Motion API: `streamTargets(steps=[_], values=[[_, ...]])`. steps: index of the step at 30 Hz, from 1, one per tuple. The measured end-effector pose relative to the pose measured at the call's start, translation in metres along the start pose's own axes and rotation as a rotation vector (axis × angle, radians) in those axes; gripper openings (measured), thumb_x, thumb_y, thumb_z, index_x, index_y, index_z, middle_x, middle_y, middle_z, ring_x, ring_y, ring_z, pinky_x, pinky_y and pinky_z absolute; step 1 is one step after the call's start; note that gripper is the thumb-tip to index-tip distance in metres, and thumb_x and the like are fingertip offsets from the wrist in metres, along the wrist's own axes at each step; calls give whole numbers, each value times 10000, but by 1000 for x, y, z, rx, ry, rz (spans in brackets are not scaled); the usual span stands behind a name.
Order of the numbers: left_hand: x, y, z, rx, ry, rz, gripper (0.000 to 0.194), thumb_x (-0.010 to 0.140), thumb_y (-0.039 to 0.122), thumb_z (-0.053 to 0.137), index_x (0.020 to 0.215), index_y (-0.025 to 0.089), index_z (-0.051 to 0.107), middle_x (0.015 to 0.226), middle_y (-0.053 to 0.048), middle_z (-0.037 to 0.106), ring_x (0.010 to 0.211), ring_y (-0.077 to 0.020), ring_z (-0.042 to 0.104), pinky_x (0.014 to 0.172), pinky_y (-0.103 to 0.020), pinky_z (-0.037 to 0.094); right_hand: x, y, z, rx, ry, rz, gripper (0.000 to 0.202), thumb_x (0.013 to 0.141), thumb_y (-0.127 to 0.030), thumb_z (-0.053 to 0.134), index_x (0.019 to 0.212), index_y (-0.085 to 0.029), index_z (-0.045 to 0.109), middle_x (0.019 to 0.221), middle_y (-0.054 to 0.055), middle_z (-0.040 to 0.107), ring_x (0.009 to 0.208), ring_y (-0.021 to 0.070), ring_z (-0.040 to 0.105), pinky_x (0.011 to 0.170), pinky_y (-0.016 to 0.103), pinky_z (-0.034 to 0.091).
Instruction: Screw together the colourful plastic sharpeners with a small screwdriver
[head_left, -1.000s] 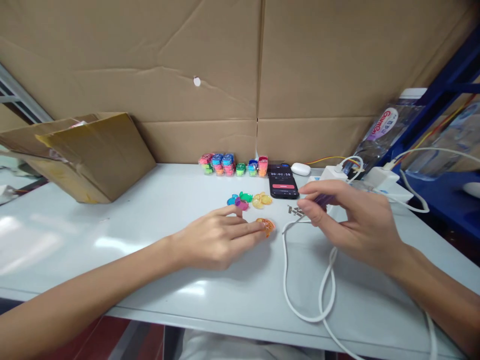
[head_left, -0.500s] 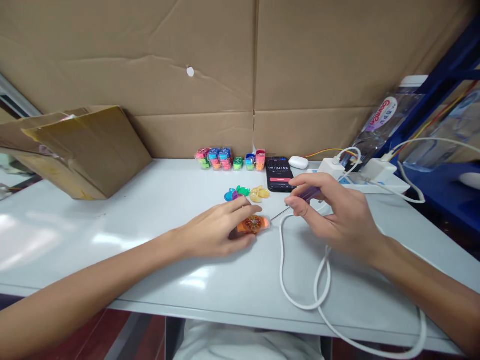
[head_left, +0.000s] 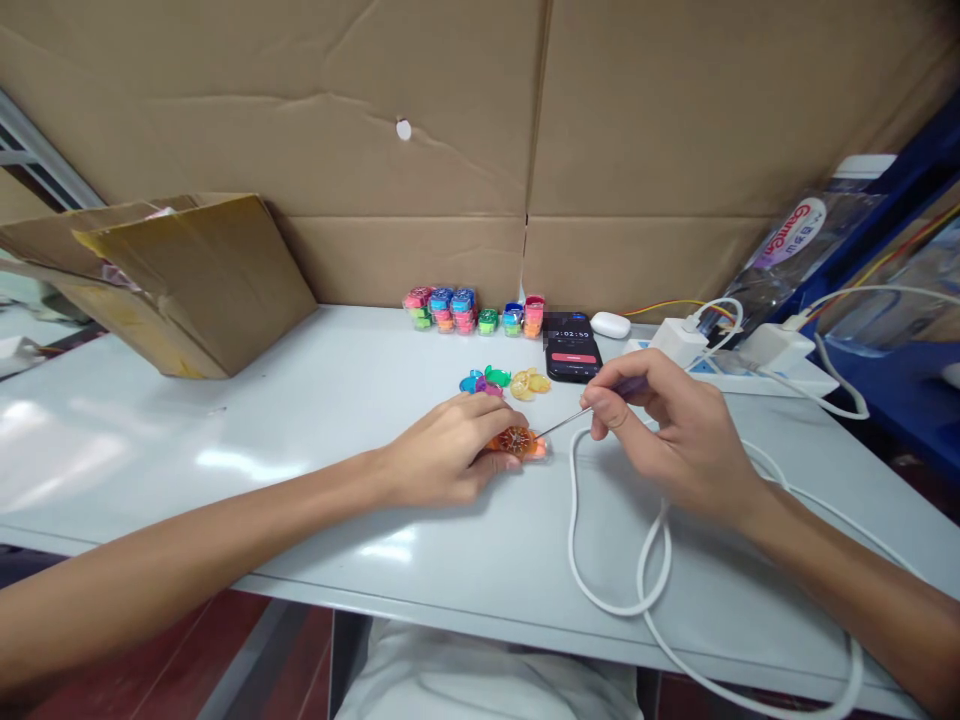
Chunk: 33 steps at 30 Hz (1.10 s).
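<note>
My left hand [head_left: 459, 448] is closed around an orange toy watch [head_left: 514, 441], pressing it against the table; the palm hides its left part. A thin metal shaft of a screwdriver [head_left: 564, 423] reaches the watch's right side. Its purple handle is mostly covered by my right hand [head_left: 660, 430], whose thumb and fingers grip it. Just behind the watch lie translucent plastic pieces in blue and purple, a green one [head_left: 497, 377], and yellow ones [head_left: 530, 384].
Stacked colourful toy watches [head_left: 442, 310] line the back edge. Near them are a phone [head_left: 573, 348] with a running timer and a white case [head_left: 610, 325]. A white cable [head_left: 576, 540] loops by my right arm. A power strip [head_left: 795, 375] stands right, a cardboard box [head_left: 202, 290] left.
The screwdriver tip has moved from beside the watch's right end onto the watch. My left fingers have closed in more around it. The camera view has shifted slightly.
</note>
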<state>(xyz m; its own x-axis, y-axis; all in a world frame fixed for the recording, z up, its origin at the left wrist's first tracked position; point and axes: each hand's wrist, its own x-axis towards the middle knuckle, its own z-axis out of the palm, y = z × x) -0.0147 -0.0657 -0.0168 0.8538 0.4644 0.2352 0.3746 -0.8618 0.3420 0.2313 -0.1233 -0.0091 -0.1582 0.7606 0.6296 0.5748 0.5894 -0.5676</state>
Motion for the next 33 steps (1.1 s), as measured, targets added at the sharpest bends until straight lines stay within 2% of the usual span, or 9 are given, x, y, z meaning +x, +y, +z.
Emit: streamTargets(steps=[6, 16, 22, 26, 29, 33], values=[[-1, 3, 2, 8, 22, -1, 220, 951, 199, 570, 1150, 135, 637, 1066, -86, 716, 982, -233, 647, 871, -379, 491, 2, 6, 3, 130, -11, 150, 94, 988, -278, 598, 933, -223, 544, 810, -21, 594, 585, 87, 593, 574, 258, 501], [-1, 0, 2, -10, 61, -6, 270, 913, 224, 614, 1168, 140, 643, 1056, -93, 718, 969, -244, 658, 873, -395, 508, 3, 6, 3, 96, -11, 165, 122, 976, -297, 603, 914, -216, 535, 773, -15, 609, 568, 96, 600, 512, 246, 468], [2, 1, -2, -109, 145, -25, 216, 938, 249, 593, 1131, 158, 625, 1018, -67, 726, 911, -212, 673, 842, -365, 525, 4, 8, 3, 86, -13, 151, 112, 979, -300, 598, 926, -218, 543, 754, -17, 628, 579, 102, 611, 521, 241, 481], [4, -4, -6, -104, 198, -63, 264, 933, 213, 579, 1191, 163, 592, 1089, -71, 709, 977, -210, 670, 886, -368, 524, 3, 7, 3, 81, -8, 130, 99, 976, -275, 601, 922, -213, 546, 752, -21, 622, 564, 93, 606, 519, 236, 489], [5, -12, -9, -107, 238, -46, 256, 901, 177, 595, 1157, 165, 598, 1144, -83, 669, 1038, -201, 641, 926, -355, 516, 2, 5, 3, 55, 27, 70, 71, 972, -237, 604, 926, -209, 558, 773, -20, 620, 568, 84, 603, 531, 232, 500], [6, -23, -13, -105, 334, -75, 211, 817, 144, 670, 1018, 174, 616, 1001, -39, 653, 846, -146, 618, 787, -289, 518, 0, 3, 1, -73, 108, -104, 66, 939, -168, 644, 942, -208, 592, 792, -16, 645, 628, 97, 621, 601, 252, 523]])
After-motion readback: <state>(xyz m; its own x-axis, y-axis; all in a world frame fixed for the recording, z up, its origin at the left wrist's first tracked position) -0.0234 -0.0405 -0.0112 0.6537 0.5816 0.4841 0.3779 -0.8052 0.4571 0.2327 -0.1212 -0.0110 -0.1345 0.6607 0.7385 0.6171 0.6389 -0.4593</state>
